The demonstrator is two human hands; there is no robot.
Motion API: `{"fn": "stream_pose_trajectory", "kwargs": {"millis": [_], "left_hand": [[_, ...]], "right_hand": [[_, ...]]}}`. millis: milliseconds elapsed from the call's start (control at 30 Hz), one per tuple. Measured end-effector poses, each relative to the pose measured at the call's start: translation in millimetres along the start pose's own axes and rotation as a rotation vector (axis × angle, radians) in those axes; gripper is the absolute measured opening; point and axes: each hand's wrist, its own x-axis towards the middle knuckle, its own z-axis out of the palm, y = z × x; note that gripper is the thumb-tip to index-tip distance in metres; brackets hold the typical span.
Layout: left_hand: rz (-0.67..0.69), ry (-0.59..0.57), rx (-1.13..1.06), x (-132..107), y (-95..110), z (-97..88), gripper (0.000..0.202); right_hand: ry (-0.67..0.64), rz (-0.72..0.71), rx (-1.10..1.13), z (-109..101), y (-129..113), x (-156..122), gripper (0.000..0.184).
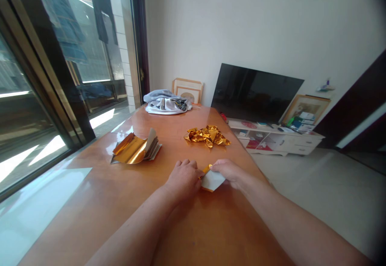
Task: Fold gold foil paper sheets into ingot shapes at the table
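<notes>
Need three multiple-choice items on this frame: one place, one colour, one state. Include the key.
1. Where is the crumpled gold foil pile relative to the stack of gold foil sheets?
A) To its right
B) On top of it
C) On the floor

2. What colour is the upward face of the folded paper between the left hand and right hand?
A) Green
B) Whitish
C) Red

3. What state is the flat-screen TV in?
A) Screen dark
B) Showing a picture
C) Lying face down

Key:
1. A: the pile lies apart from the stack, farther right on the wooden table.
2. B: the face is pale, with gold showing only at its edges.
3. A: its upright screen shows only black.
</notes>
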Motion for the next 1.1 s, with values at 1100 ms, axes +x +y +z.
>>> {"fn": "stream_pose_trajectory", "kwargs": {"millis": [1100], "left_hand": [[0.096, -0.195, -0.271, -6, -17, -7.0, 0.039]], "right_hand": [[-0.315, -0.660, -0.711, -36, -10, -62, 0.034]]}}
